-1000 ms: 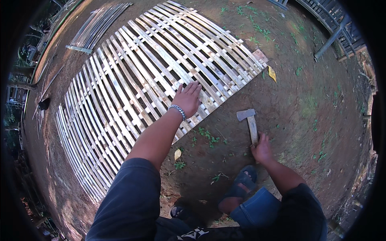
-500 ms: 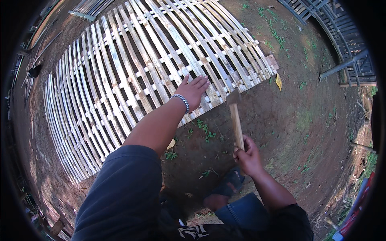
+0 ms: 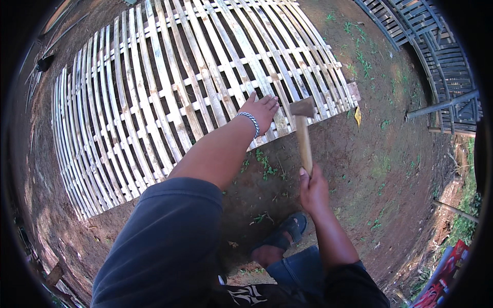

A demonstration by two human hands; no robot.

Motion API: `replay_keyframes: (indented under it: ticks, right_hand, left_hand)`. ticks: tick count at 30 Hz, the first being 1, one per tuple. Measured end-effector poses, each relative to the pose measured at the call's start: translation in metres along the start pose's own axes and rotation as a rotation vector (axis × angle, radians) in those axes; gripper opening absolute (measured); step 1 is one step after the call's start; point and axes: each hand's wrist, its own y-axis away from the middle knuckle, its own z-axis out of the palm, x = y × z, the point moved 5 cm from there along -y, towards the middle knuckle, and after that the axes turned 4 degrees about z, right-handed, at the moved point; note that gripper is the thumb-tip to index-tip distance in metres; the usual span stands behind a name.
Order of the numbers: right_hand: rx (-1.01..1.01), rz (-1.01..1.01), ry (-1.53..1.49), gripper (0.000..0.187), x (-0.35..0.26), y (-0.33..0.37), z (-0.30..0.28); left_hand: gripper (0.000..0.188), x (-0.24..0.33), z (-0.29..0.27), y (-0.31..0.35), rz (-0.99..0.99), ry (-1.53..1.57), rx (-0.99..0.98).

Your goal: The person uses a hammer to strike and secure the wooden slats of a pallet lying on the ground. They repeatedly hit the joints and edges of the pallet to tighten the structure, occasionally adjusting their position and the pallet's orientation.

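Observation:
My left hand [image 3: 262, 112] lies flat on the slats near the close edge of a large panel of pale bamboo slats [image 3: 169, 110], its fingers stretched out. A silver chain bracelet [image 3: 250, 121] circles that wrist. My right hand [image 3: 314, 191] is wrapped round the wooden handle of a hatchet [image 3: 304, 141]. The hatchet's dull brown metal head points away from me, in line with the panel's close edge, just right of my left hand. Whether the head touches the slats I cannot tell.
The panel lies over brown earth [image 3: 370, 174] dotted with small weeds. Beside its right corner is a yellow leaf [image 3: 358, 117]. A slatted bamboo structure [image 3: 436, 66] with a projecting pole [image 3: 434, 109] stands at the far right. My sandalled foot [image 3: 285, 233] is below the hatchet.
The hatchet has risen and its head has turned more broadside in the view. My right hand has moved up slightly. My left hand stays flat on the slats while the view shifts.

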Motion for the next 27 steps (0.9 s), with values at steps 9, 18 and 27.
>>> replay_keyframes:
  ticks: [9,18,27]
  right_hand:
    - [-0.070,0.036,0.233,0.032,0.038,-0.004,0.032]
    - [0.126,-0.461,0.123,0.045,-0.008,-0.001,-0.006]
    - [-0.220,-0.044,0.583,0.041,0.052,-0.044,0.005]
  left_hand:
    - [0.062,0.004,-0.005,-0.005,0.017,-0.014,-0.055]
    - [0.066,-0.007,0.006,0.002,0.060,0.052,0.046]
    - [0.081,-0.007,0.012,0.002,0.104,0.042,0.053]
